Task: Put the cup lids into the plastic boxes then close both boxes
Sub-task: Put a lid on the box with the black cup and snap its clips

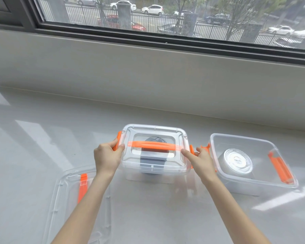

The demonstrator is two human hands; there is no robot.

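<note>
Both bare forearms reach forward, left hand [106,155] and right hand [201,159] with fingers partly curled.

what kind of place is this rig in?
Probably an indoor room at street level: a glossy pale grey counter runs under a wide dark-framed window. Outside are a black metal fence and parked cars. Home or office is unclear.

Desk [42,138]: bare to the left of and behind the closed box [154,152], up to the window ledge [148,67]. Front centre bare between the forearms. Loose lid [74,199] lies flat at front left. Open box [252,161] stands just right of the closed box; right hand [202,161] fills the narrow gap between them.
</note>
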